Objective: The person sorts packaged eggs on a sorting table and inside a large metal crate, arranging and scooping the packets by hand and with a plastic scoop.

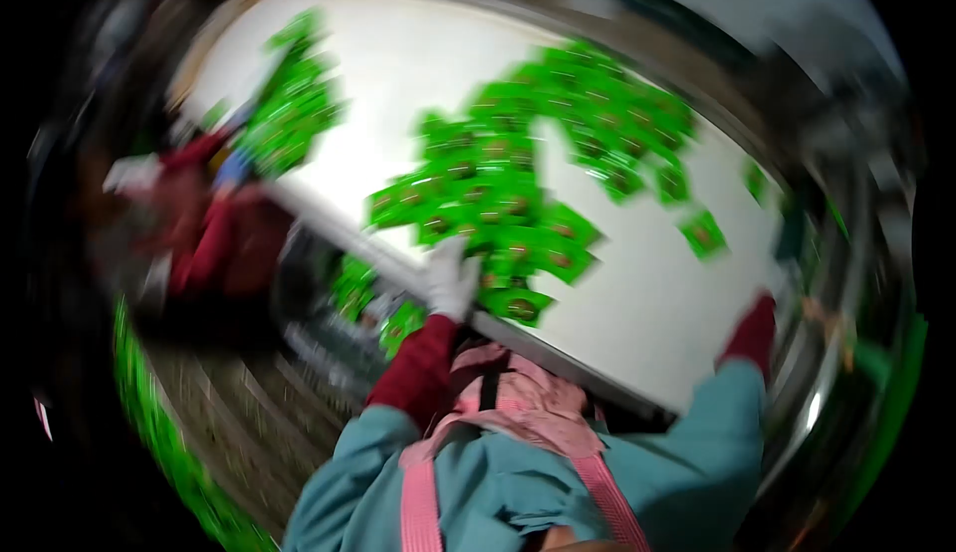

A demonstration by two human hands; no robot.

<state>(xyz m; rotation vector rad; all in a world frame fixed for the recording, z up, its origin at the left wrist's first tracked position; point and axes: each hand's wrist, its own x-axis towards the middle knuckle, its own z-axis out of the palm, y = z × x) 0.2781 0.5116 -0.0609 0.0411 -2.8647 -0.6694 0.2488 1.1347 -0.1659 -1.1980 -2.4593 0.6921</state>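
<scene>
My left hand (450, 278), in a white glove and dark red cuff, rests at the table's near edge against a spread of small green packets (488, 194). Its fingers look apart, with nothing visibly gripped. The packets lie flat and overlapping, each with a small dark mark in the middle. My right hand (782, 288) reaches to the table's right edge beside a metal frame; blur hides its fingers and anything in them. Closest to it on the tabletop is a loose green packet (703, 234).
A white table (617, 323) with a raised metal rim spans the view. Another person's red sleeve (204, 243) is at the left, near a second heap of green packets (294, 109). Below the near edge, a container (319, 348) holds more packets. Metal rails (832, 353) run along the right.
</scene>
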